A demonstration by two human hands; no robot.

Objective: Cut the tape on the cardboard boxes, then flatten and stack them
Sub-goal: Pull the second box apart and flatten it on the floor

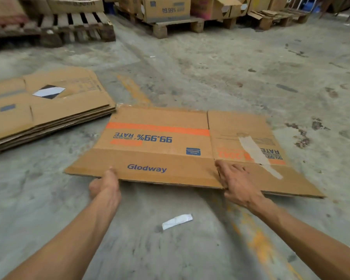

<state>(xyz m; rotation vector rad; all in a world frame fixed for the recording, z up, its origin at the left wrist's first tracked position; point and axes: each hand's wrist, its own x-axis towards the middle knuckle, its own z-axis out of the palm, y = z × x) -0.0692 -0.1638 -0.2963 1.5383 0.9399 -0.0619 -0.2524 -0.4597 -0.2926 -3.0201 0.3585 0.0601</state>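
I grip the flattened box (182, 150) at its near edge, left hand (104, 183) pinching, right hand (237, 181) clasping; it may sag and miss the stack (45, 110) at far left.

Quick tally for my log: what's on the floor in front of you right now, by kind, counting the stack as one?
Flattened brown cardboard box held at its near edge by left hand and right hand: 1
Stack of flattened brown cardboard boxes: 1
Loose white tape scrap: 1
Total: 3

Two bare forearms, no sleeves, each grip ungloved and ringless.
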